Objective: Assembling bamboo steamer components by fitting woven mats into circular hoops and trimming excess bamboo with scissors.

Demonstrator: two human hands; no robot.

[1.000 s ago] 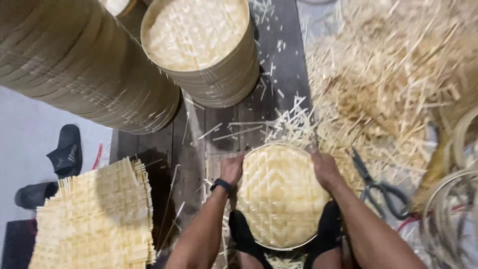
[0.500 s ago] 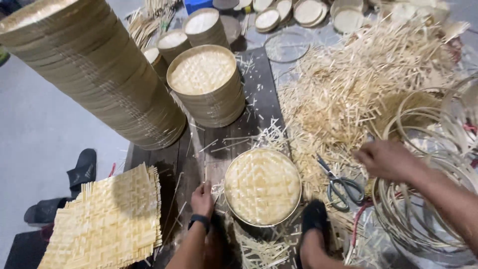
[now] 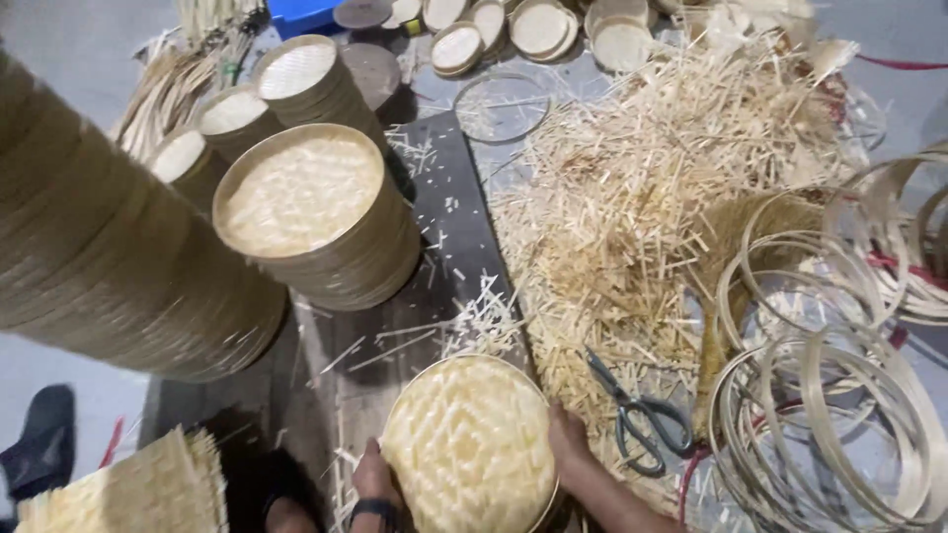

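A round woven bamboo tray (image 3: 468, 444) lies on the dark wooden board (image 3: 449, 237) at the bottom middle. My left hand (image 3: 372, 484) grips its left rim, with a dark band on the wrist. Against the tray's right rim rests my right hand (image 3: 570, 444), fingers curled on the edge. Grey scissors (image 3: 637, 415) lie just right of that hand, on the bamboo trimmings.
Stacks of finished trays stand at left and back left, the nearest stack (image 3: 316, 212) close to the board. A heap of bamboo offcuts (image 3: 652, 197) fills the middle right. Loose bamboo hoops (image 3: 829, 395) pile at right. A square woven mat (image 3: 138, 489) lies bottom left.
My right hand came back from the hoops at right to the tray's right rim. The view tilted up and moved closer to the stacks.
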